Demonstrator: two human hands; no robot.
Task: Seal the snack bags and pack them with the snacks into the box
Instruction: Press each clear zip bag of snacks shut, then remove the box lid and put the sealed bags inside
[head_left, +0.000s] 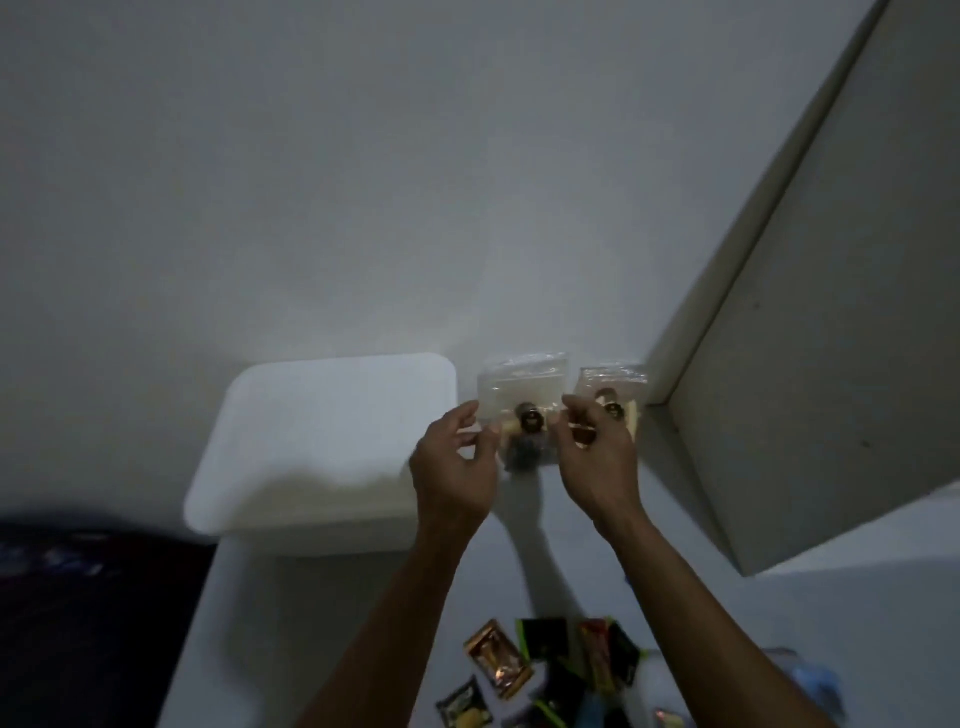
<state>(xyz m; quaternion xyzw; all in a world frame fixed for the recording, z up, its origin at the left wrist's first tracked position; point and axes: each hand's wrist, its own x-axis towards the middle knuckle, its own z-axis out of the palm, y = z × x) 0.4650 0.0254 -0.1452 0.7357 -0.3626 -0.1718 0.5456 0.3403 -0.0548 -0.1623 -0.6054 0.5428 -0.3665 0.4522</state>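
Note:
A clear snack bag (522, 387) with round dark and pale snacks inside stands against the wall. My left hand (452, 467) pinches its near left edge and my right hand (597, 457) pinches its near right edge. A second clear snack bag (615, 379) stands just to its right, partly hidden behind my right hand. A white box (322, 441) with its lid on sits to the left of the bags. Several small wrapped snacks (550, 665) in gold, black, green and red lie on the table near me.
A grey panel (810, 322) leans up along the right side, close to the second bag. A dark patterned cloth (78, 597) lies at the lower left beside the white table (249, 623). The wall rises right behind the bags.

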